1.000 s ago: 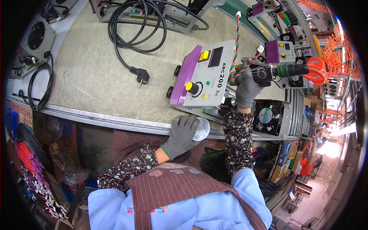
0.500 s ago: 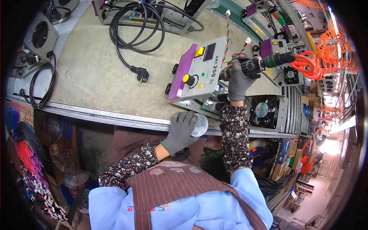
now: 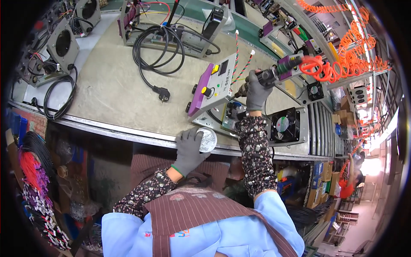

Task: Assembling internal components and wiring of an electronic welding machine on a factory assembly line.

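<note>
My gloved left hand (image 3: 188, 147) grips a round, shallow white dish (image 3: 208, 140) at the bench's front edge; small shiny bits lie in it. In my gloved right hand (image 3: 258, 92) is a pneumatic screwdriver (image 3: 267, 78), its orange coiled hose trailing off to the right. The tool points left and down at the back of a welding machine's front panel (image 3: 216, 88), which is grey with purple trim and a yellow knob. A twisted red-and-green wire pair (image 3: 244, 67) rises behind the panel. Whether the tool's tip touches a screw cannot be seen.
A cooling fan (image 3: 285, 124) stands at the machine's right end, before metal rollers (image 3: 325, 132). A coiled black power cord with a plug (image 3: 162, 93) lies on the bench (image 3: 115, 98) at left. Another open machine (image 3: 171, 40) is behind it. Wire bundles (image 3: 36, 171) hang at lower left.
The screwdriver has tilted and come down nearer the panel's back edge, with my right hand. The view has shifted slightly. My left hand still holds the dish.
</note>
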Action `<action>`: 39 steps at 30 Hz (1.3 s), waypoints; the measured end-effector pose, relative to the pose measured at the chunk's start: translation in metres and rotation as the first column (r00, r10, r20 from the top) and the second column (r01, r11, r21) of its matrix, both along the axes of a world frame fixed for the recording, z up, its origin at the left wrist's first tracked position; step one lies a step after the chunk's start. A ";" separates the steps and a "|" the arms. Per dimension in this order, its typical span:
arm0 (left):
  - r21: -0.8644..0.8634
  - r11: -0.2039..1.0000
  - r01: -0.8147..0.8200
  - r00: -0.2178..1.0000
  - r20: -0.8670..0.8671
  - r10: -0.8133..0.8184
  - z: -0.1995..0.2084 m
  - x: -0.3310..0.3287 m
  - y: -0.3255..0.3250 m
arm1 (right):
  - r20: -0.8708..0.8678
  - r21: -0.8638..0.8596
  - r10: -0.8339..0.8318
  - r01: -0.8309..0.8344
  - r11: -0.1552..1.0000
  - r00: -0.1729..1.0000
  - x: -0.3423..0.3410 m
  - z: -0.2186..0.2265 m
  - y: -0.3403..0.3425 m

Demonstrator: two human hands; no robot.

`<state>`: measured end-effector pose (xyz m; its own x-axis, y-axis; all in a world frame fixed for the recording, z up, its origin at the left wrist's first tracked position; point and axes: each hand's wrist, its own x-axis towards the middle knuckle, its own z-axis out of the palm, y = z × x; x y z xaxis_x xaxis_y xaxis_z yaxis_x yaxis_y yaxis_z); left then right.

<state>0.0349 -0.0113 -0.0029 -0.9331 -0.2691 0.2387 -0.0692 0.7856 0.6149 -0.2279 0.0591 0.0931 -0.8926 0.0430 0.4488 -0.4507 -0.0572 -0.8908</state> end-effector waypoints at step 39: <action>0.023 0.990 0.136 0.711 -0.699 -0.081 0.119 0.012 -0.032 | 0.029 -0.828 0.556 -0.291 0.478 0.831 0.152 0.078 0.076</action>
<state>0.0470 -0.0430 0.1165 -0.5350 -0.2173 0.8164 0.4819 0.7153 0.5061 -0.0760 0.1352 0.1709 -0.9670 -0.1703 0.1897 0.0646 -0.8836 -0.4638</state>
